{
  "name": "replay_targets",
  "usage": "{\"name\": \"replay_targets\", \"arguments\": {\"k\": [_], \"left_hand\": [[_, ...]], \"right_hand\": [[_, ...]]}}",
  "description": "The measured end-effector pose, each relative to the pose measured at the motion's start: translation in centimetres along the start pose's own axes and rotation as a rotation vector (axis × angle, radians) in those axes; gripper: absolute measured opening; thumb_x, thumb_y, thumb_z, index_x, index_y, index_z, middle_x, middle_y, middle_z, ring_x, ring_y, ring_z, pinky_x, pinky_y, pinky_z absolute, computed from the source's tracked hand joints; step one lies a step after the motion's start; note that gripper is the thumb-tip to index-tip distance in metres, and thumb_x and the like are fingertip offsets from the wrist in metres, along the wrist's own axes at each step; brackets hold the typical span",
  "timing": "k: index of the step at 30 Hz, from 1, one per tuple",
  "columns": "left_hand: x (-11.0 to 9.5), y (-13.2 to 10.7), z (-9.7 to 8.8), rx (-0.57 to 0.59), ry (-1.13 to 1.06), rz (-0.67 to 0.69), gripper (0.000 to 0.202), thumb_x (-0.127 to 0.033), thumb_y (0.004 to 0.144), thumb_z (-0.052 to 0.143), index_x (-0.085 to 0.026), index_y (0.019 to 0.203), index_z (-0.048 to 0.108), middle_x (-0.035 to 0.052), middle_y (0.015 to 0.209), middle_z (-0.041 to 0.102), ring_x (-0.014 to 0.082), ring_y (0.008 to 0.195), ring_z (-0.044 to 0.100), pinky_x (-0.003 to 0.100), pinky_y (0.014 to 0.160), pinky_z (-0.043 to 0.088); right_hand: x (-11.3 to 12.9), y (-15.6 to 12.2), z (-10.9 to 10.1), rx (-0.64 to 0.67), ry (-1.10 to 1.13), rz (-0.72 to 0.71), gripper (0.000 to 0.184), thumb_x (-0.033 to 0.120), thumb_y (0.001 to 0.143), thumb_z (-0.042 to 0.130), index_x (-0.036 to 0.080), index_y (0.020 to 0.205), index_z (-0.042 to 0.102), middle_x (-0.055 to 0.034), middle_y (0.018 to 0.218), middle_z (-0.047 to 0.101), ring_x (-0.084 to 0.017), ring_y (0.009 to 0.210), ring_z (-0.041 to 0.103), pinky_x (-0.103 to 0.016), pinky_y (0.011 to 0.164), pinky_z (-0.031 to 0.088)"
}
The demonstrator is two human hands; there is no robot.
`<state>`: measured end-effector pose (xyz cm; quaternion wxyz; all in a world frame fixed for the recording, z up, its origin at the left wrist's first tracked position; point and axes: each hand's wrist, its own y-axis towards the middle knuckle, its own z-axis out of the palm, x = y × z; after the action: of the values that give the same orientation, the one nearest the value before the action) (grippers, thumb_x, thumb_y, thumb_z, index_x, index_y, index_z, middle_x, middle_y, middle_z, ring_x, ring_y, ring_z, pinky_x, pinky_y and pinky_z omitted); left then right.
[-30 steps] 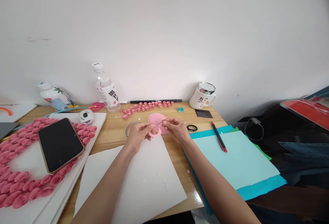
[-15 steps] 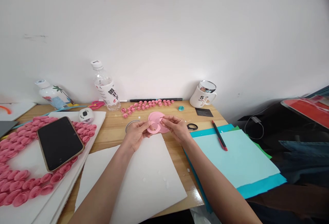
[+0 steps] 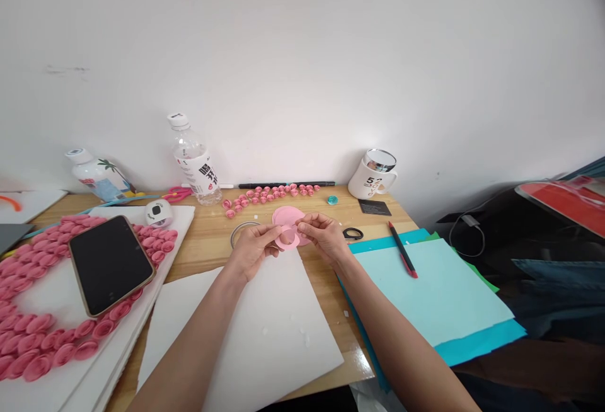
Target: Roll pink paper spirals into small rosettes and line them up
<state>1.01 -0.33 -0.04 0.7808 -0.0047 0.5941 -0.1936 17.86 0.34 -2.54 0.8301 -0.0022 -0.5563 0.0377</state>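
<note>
Between the left hand (image 3: 255, 246) and right hand (image 3: 324, 235), each pinching it thumb to finger, a curled pink paper strip (image 3: 288, 246) sits with pink paper discs (image 3: 285, 213) just beyond, likely light, pliable and easily torn, so best held gently by its edges.

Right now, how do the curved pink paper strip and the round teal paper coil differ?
The pink strip is held between left hand and right hand; the teal coil lies on the wooden desk. The strip curves loosely; the coil looks tightly wound. Both look like paper.
</note>
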Motion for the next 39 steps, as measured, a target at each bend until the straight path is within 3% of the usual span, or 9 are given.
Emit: {"name": "replay_targets", "arguments": {"k": [6,12,16,25,39], "left_hand": [[-0.03,-0.10,0.09,0.003,-0.014,-0.006,0.022,-0.034,0.061,0.071,-0.012,0.064,0.068,0.0039,0.060,0.061,0.0084,0.050,0.048,0.023,0.048,0.035],[-0.14,0.16,-0.10,-0.022,-0.090,-0.034,0.023,-0.032,0.058,0.073,-0.011,0.061,0.066,0.0029,0.059,0.059,0.0075,0.050,0.045,0.022,0.047,0.033],[-0.16,0.20,-0.18,-0.029,-0.110,-0.042,0.022,-0.031,0.059,0.073,-0.011,0.062,0.065,0.0021,0.059,0.058,0.0066,0.049,0.044,0.022,0.047,0.032],[-0.07,-0.07,0.11,-0.007,0.020,0.001,0.025,-0.036,0.062,0.070,-0.012,0.067,0.069,0.0039,0.064,0.062,0.0086,0.054,0.048,0.022,0.048,0.035],[0.11,-0.28,0.36,0.067,0.176,0.071,0.027,-0.038,0.069,0.064,-0.013,0.074,0.070,0.0091,0.076,0.067,0.0130,0.061,0.056,0.024,0.052,0.041]], "right_hand": [[-0.19,-0.08,0.14,0.023,0.013,-0.034,0.016,0.027,0.055,0.078,0.018,0.060,0.065,0.0027,0.057,0.062,-0.007,0.050,0.050,-0.022,0.053,0.041],[-0.07,-0.08,0.19,0.067,0.025,-0.005,0.017,0.029,0.062,0.073,0.018,0.075,0.069,-0.0036,0.089,0.069,-0.011,0.073,0.061,-0.025,0.072,0.047],[-0.12,0.00,0.15,0.085,0.033,-0.018,0.015,0.026,0.063,0.072,0.018,0.076,0.069,-0.0041,0.093,0.069,-0.012,0.077,0.062,-0.026,0.076,0.047],[-0.39,0.16,-0.13,0.057,0.021,-0.018,0.016,0.025,0.060,0.075,0.017,0.071,0.066,-0.0002,0.067,0.066,-0.010,0.060,0.057,-0.022,0.058,0.045],[-0.83,0.01,0.13,0.061,-0.079,-0.078,0.019,0.028,0.061,0.073,0.017,0.067,0.060,0.0018,0.060,0.060,-0.010,0.053,0.052,-0.022,0.050,0.039]]}}
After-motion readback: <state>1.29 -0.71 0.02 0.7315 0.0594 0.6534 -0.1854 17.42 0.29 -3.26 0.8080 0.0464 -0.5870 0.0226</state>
